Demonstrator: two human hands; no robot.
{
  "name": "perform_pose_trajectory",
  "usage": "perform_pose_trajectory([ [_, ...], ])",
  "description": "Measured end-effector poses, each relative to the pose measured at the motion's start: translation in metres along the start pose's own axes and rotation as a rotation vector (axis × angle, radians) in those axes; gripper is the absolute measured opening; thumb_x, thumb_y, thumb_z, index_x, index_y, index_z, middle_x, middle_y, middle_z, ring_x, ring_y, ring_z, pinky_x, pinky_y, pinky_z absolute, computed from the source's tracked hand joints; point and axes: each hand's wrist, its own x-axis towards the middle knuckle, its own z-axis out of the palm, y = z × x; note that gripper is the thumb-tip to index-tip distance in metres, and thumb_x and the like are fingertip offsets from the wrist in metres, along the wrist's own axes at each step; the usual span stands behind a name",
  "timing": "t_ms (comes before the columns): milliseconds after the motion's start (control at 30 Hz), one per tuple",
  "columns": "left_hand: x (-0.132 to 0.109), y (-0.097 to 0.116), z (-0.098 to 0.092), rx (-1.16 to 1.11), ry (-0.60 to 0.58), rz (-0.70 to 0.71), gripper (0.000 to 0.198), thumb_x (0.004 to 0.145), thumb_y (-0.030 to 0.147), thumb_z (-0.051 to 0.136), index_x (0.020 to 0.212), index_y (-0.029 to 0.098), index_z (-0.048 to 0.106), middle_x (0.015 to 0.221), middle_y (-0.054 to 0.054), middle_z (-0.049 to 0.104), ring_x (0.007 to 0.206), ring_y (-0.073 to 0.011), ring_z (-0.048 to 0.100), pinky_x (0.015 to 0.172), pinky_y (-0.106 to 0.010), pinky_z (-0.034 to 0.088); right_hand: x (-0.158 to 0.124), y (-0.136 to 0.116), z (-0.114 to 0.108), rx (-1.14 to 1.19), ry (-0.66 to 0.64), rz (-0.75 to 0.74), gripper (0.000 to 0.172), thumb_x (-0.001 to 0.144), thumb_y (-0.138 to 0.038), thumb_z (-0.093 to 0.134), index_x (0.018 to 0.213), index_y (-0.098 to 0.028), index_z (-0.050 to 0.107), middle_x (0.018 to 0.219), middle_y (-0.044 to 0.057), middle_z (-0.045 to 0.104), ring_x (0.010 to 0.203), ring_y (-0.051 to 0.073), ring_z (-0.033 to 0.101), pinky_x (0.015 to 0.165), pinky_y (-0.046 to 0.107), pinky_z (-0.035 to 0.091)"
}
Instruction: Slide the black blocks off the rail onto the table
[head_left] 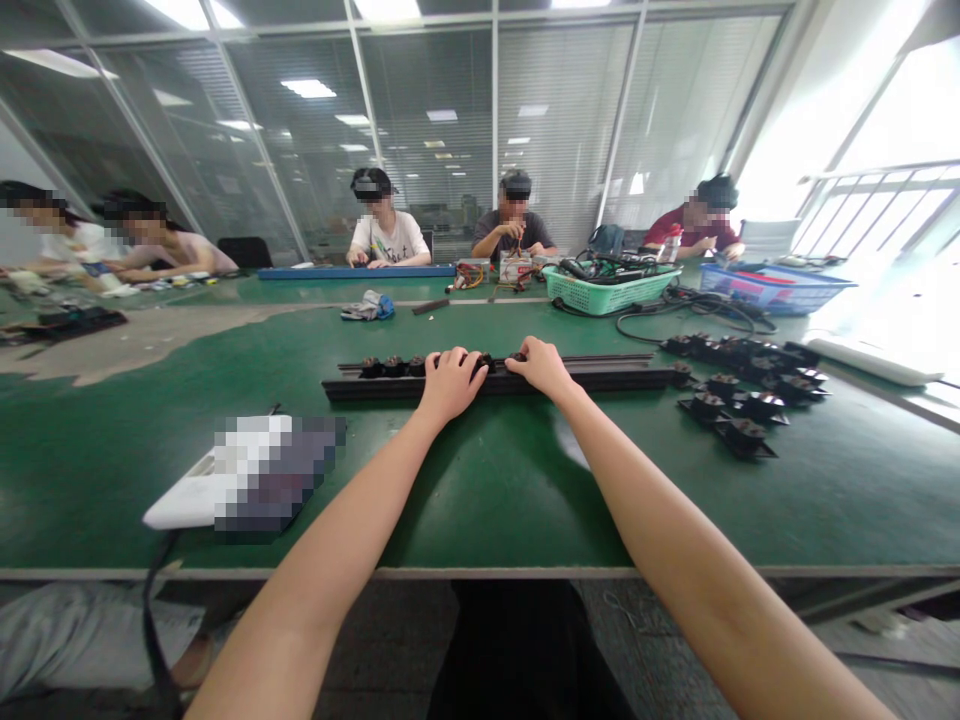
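Observation:
A long black rail (pixel 390 386) lies crosswise on the green table. Several small black round-topped parts (pixel 394 366) sit in a row along its left half. My left hand (pixel 452 385) rests over the rail with its fingers bent around one of these parts, near the middle. Just to the right, my right hand (pixel 538 366) pinches another small black part (pixel 516 358) at the rail, partly hidden by the fingers. More loose black parts on square bases (pixel 744 434) stand in a cluster past the rail's right end.
Left of my arms lies a white device (pixel 187 490) with a cable. Farther back are a grey-and-blue cloth (pixel 369 306), a green basket of cables (pixel 615 290) and a blue basket (pixel 776 288). Several people sit across the table. The table's front edge (pixel 480 573) is near me.

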Motion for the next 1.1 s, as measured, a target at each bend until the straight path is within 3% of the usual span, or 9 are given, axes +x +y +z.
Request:
perform_pose_trajectory([
  [600, 0.0, -0.001, 0.003, -0.01, 0.018, 0.008, 0.039, 0.109, 0.044, 0.039, 0.133, 0.026, 0.064, 0.13, -0.013, 0.066, 0.124, -0.0298, 0.058, 0.112, -0.049, 0.031, -0.006, -0.01, -0.002, -0.07, 0.011, 0.047, 0.021, 0.091, -0.035, 0.066, 0.104, -0.019, 0.064, 0.101, 0.011, 0.076, 0.096, 0.026, 0.069, 0.08, 0.031, 0.047],
  [1100, 0.0, 0.0, 0.0, -0.011, 0.002, -0.002, 0.039, 0.109, 0.044, 0.04, 0.134, 0.025, 0.064, 0.131, -0.013, 0.066, 0.124, -0.0306, 0.058, 0.112, -0.05, 0.031, 0.006, 0.005, -0.003, 0.009, -0.029, 0.009, 0.019, 0.088, -0.036, 0.073, 0.091, -0.021, 0.063, 0.094, 0.006, 0.073, 0.09, 0.022, 0.066, 0.075, 0.027, 0.046],
])
